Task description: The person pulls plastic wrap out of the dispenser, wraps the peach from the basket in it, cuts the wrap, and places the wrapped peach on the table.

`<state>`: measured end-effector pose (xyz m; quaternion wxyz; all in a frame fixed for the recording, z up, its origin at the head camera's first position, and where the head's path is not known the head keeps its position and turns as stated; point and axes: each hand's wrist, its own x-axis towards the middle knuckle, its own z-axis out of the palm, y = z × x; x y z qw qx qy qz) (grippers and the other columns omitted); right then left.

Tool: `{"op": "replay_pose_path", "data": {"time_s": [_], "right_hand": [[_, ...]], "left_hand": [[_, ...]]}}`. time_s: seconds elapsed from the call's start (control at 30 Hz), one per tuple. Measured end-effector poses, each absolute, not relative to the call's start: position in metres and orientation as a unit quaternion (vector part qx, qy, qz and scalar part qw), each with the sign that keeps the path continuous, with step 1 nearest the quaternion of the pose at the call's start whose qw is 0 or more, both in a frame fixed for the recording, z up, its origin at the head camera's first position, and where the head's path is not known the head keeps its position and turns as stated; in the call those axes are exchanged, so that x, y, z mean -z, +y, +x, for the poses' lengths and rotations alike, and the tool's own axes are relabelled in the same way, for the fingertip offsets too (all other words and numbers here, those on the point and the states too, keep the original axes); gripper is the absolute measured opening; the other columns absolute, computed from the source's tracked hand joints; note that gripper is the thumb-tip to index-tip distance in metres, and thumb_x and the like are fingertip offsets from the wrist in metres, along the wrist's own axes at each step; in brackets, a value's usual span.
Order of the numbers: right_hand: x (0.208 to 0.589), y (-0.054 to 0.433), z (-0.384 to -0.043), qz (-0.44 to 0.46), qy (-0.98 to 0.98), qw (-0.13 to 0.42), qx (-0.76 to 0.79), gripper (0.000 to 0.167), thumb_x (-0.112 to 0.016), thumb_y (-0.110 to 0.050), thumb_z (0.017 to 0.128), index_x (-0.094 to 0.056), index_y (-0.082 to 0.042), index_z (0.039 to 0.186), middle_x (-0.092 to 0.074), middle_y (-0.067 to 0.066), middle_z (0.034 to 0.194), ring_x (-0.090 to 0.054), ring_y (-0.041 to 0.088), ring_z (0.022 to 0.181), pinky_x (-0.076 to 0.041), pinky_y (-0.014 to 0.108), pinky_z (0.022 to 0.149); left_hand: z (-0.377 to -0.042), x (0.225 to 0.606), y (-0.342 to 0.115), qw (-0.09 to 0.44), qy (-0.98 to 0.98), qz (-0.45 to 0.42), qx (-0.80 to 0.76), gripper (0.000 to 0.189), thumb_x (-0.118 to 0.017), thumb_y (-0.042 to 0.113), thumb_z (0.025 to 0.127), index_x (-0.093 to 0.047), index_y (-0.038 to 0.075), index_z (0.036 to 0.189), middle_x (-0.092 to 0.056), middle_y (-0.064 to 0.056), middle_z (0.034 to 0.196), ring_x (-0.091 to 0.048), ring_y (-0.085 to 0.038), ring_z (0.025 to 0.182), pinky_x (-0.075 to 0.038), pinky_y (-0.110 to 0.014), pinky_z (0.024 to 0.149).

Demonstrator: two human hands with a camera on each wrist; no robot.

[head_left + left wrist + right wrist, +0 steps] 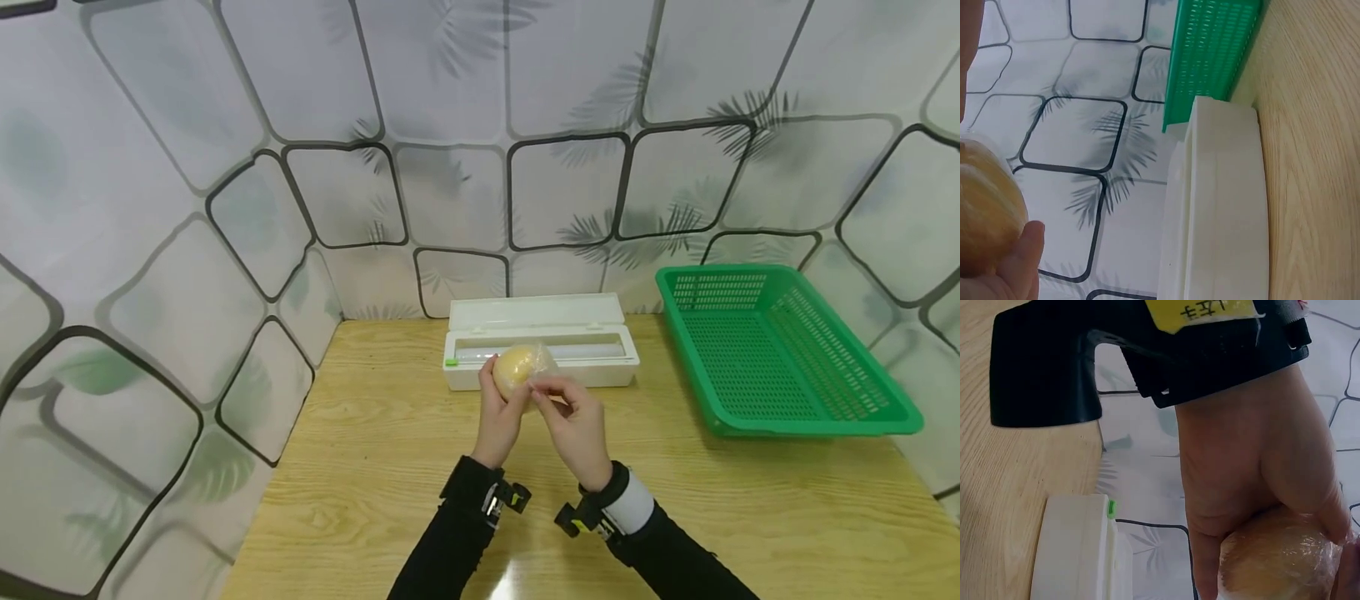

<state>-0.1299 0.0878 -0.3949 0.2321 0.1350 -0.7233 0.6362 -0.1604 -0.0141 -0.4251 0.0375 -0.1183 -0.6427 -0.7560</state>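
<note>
A round yellow fruit [513, 370] wrapped in clear cling film [543, 360] is held up over the table in front of the person. My left hand [501, 421] grips the fruit from the left and below, its fingers curled round the side. At the fruit's lower right, my right hand [577, 425] pinches the film between thumb and fingertips. In the right wrist view the crinkled film shines on the fruit [1275, 559], with the left hand [1241, 462] around it. The left wrist view catches the fruit [988, 209] at its left edge.
Behind the hands, a white cling film dispenser [611, 372] stands against the wall, lid raised, a roll inside and a green slider [451, 362] at its left end. A green plastic basket [810, 427] sits at the right of the wooden table [360, 467]. Patterned sheeting covers the walls.
</note>
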Motion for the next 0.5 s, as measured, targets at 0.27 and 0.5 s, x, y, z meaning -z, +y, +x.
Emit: {"op": "replay_pose_path", "data": {"time_s": [0.27, 0.5], "right_hand": [[0.398, 0.087, -0.134, 0.14, -0.736, 0.284, -0.598, 0.007, -0.063, 0.014, 0.072, -0.061, 0.011, 0.078, -0.051, 0.021, 0.087, -0.052, 0.018, 0.077, -0.044, 0.012, 0.064], [0.415, 0.097, -0.149, 0.146, -0.758, 0.268, -0.576, 0.018, -0.07, 0.006, 0.07, -0.055, 0.008, 0.079, -0.041, 0.025, 0.099, -0.037, 0.031, 0.095, -0.03, 0.034, 0.077]], "left_hand": [[-0.161, 0.433, -0.016, 0.042, -0.645, -0.135, 0.751, 0.058, -0.046, 0.016, 0.093, -0.009, 0.001, 0.134, -0.029, -0.02, 0.128, -0.039, -0.028, 0.113, -0.037, -0.036, 0.09], [-0.168, 0.446, -0.017, 0.027, -0.634, -0.137, 0.761, 0.057, -0.047, 0.017, 0.093, -0.011, 0.004, 0.135, -0.028, -0.018, 0.13, -0.039, -0.028, 0.114, -0.038, -0.037, 0.089]]}}
